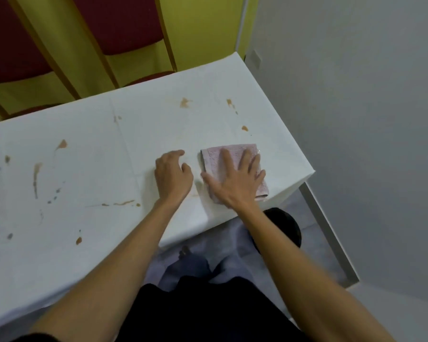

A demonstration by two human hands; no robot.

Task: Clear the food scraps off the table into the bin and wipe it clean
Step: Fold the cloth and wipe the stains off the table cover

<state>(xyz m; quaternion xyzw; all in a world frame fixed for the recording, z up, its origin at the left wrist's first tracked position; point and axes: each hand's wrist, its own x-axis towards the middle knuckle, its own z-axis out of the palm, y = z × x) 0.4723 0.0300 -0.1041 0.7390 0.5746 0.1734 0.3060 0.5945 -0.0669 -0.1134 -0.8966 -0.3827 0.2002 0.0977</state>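
Firstly, bench [97, 156]: long, covered in white. Cloth [213, 159]: pink terry, folded to a near-square pad with no clear long axis, lying flat at the bench's near right corner, one edge facing the far side. Right hand [235, 183]: fingers spread flat, pressing on the cloth; left hand [173, 174]: loosely curled, empty, resting on the bench just beside the cloth; smears [36, 174]: brown and grey, scattered over the top.

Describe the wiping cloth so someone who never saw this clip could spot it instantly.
Find the long white table and follow it to its right end. Near that end's front corner, the right hand presses flat on a folded cloth. It is the only pale pink, textured thing there; every other mark is a brown or grey stain.
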